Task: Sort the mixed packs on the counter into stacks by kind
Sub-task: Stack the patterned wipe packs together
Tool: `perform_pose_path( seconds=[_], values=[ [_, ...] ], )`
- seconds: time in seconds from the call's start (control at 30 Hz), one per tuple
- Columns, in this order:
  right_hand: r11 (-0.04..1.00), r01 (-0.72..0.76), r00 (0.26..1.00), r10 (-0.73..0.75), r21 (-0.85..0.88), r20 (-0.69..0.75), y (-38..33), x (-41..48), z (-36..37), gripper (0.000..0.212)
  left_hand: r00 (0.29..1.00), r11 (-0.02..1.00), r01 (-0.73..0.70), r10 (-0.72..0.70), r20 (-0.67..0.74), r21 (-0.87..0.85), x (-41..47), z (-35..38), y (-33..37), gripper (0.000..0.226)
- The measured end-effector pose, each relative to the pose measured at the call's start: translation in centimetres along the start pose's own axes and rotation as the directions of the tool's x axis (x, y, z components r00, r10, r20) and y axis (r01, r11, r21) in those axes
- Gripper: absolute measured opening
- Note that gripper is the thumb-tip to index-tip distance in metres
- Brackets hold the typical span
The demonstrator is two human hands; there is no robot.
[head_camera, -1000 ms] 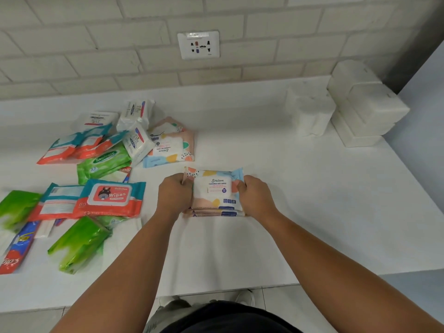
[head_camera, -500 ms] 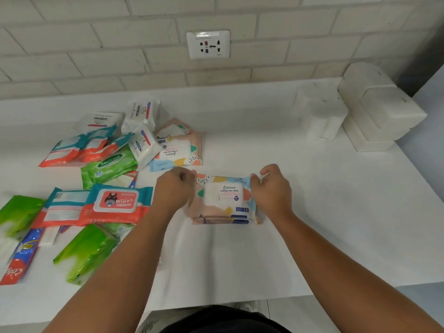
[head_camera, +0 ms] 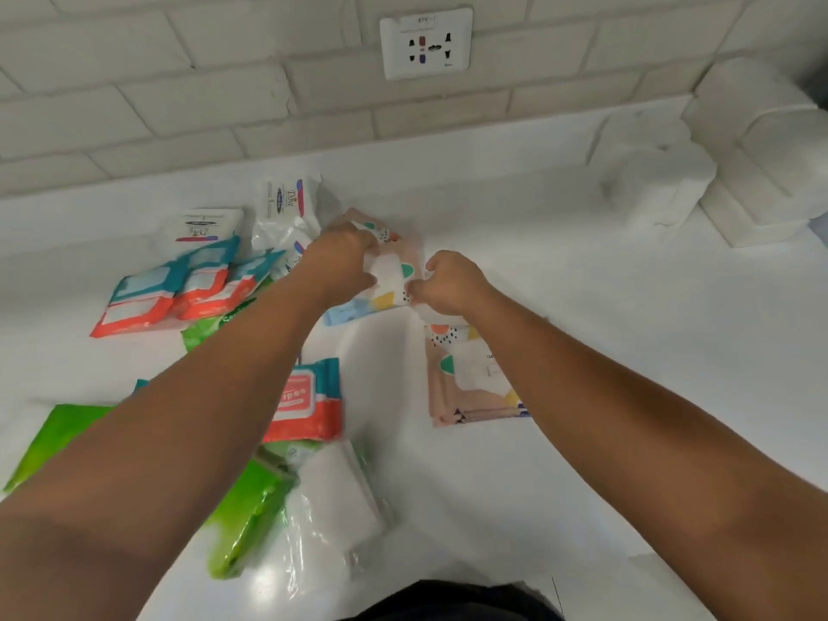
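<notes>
Left hand [head_camera: 340, 262] and right hand [head_camera: 448, 282] each have their grip curled onto an end of one soft pastel-patterned wipes pack [head_camera: 390, 272] beside the mixed pile of packs [head_camera: 197, 289] on the white tabletop [head_camera: 627, 351] — the stack of matching pastel packs [head_camera: 466, 378] sits just nearer.

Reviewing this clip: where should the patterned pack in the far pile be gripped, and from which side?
Take the patterned pack by its left and right ends, from above, as the left hand and right hand do. It lies flat and wide, so gripping both ends should lift it level.
</notes>
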State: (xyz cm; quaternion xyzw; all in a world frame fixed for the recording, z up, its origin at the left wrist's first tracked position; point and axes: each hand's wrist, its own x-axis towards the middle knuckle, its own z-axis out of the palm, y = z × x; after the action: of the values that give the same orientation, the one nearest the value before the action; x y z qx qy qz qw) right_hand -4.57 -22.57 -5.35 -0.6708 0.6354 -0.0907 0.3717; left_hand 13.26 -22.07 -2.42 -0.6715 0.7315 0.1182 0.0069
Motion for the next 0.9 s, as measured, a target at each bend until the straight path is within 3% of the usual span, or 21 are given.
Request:
perform_pose_path(
  seconds=[0.07,0.3,0.4,0.5,0.57,0.7,0.8,0.9],
  values=[
    [0.997,-0.061,0.998,0.06,0.053,0.017,-0.4,1.4,1.0,0.027,0.998,0.999,-0.05,0.049,0.036,0.012,1.1,-0.1,-0.5,0.062],
    [0.971,-0.172,0.985,0.174,0.169,0.001,-0.8,3.8,2.8,0.027,0.968,0.987,-0.138,0.116,0.222,0.086,3.6,0.6,-2.2,0.081],
    [0.963,-0.2,0.979,0.192,0.183,0.063,-0.8,4.1,2.9,0.025,0.962,0.958,-0.215,0.174,0.213,0.19,3.7,1.2,-2.2,0.093],
    [0.97,-0.159,0.986,0.146,0.183,0.085,-1.0,4.1,2.6,0.021,0.966,0.953,-0.226,0.194,0.17,0.2,3.6,1.3,-2.3,0.089],
    [0.947,-0.15,0.986,0.124,0.283,0.109,-1.0,3.7,2.4,0.013,0.968,0.965,-0.212,0.185,0.167,0.157,3.5,0.8,-2.4,0.079],
    [0.808,-0.165,0.982,0.08,0.566,0.172,-0.9,2.3,1.6,0.013,0.97,0.979,-0.204,0.205,0.129,-0.019,3.1,-1.1,-2.4,0.069],
    [0.746,-0.083,0.995,0.025,0.661,0.096,-0.6,1.3,0.4,0.019,0.977,0.956,-0.191,0.206,0.047,-0.222,2.1,-2.5,-2.2,0.056],
    [0.684,0.017,1.0,-0.015,0.729,-0.009,-0.5,0.1,-0.9,0.016,0.979,0.924,-0.202,0.199,-0.045,-0.326,0.6,-3.3,-1.3,0.062]
  ],
)
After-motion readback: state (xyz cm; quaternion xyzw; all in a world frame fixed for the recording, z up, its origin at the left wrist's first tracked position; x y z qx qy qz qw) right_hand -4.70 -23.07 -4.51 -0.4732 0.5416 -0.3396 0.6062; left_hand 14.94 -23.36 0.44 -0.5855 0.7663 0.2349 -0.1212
